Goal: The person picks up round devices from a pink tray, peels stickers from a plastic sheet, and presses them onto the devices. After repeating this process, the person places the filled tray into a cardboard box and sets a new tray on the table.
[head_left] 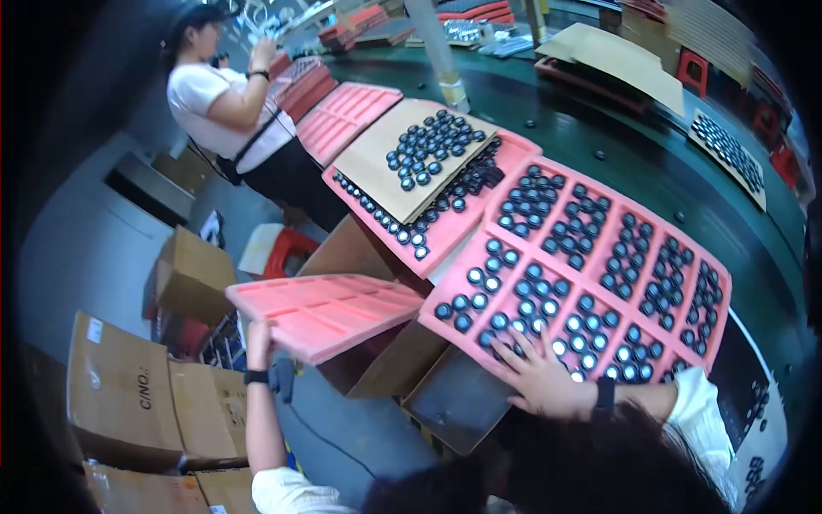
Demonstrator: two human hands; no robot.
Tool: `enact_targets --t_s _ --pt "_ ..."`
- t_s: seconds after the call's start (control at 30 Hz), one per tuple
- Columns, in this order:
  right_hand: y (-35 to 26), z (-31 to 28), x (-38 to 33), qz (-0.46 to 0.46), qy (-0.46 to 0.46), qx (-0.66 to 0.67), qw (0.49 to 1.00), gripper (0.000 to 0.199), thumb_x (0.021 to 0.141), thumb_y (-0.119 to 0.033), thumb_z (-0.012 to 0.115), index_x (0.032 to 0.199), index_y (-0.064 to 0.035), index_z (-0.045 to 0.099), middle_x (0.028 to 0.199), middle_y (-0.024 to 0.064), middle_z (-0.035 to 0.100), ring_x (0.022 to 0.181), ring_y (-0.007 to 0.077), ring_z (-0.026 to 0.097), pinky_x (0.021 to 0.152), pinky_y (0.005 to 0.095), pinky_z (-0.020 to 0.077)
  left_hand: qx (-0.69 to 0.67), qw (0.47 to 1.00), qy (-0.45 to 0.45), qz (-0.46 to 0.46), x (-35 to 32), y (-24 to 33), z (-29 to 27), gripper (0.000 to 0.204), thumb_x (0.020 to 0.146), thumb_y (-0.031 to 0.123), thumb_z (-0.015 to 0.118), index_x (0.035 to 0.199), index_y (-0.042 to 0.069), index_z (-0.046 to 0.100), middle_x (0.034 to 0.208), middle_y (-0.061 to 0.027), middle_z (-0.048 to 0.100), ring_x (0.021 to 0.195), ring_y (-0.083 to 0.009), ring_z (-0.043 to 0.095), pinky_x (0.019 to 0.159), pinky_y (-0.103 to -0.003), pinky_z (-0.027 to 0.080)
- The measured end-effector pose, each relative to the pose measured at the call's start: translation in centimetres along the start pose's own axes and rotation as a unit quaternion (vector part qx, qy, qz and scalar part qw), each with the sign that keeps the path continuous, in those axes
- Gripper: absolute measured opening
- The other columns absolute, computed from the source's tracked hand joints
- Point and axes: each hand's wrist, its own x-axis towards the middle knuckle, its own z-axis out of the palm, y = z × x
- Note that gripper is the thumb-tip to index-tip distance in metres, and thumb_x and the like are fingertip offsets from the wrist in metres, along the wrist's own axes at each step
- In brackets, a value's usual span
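My left hand (pixel 259 336) grips the near left edge of a pink foam tray (pixel 330 313) with shallow rectangular compartments. That tray is tilted, and its compartments hold nothing. A second pink compartment tray (pixel 454 278) lies at the right, filled with small round black parts (pixel 548 306) with shiny, lens-like tops. My right hand (pixel 548 381) rests at this tray's near edge, fingers spread over several of the parts and closed on none. The held tray hangs over an open cardboard box (pixel 390 364), beside the filled tray.
Beyond lies another pink tray (pixel 445 244) with black parts and a cardboard sheet (pixel 368 167) carrying more. A dark green belt (pixel 565 137) runs behind. A co-worker (pixel 227 107) stands far left. Cartons (pixel 120 385) are stacked at the left, near a red stool (pixel 291 248).
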Motion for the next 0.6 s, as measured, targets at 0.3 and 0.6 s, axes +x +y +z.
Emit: enact_targets --t_s 0.3,0.6 --pt "1.0 -7.4 -2.0 0.026 0.088 0.115 0.989 0.079 0.073 -0.049 0.056 0.13 -0.0038 0.027 0.134 0.0194 0.026 0.123 0.0368 0.024 0.099 0.0523 0.0195 -0.22 0.95 0.044 0.219 -26.3 6.8 -20.5 0.039 0.077 0.022 0.053 0.106 -0.003 0.048 0.097 -0.0098 0.051 0.088 -0.0163 0.05 0.079 -0.028 0.04" --pt "4.3 -11.8 -5.6 0.118 0.03 0.68 0.723 0.108 0.066 -0.071 0.048 0.136 -0.0046 -0.001 0.135 0.0292 0.015 0.115 0.0421 0.037 0.088 0.0535 0.0352 -0.008 0.887 0.129 0.443 -32.5 2.1 -23.5 0.047 0.086 0.028 0.038 0.119 -0.005 0.041 0.114 -0.0188 0.049 0.099 -0.0249 0.052 0.088 -0.035 0.041"
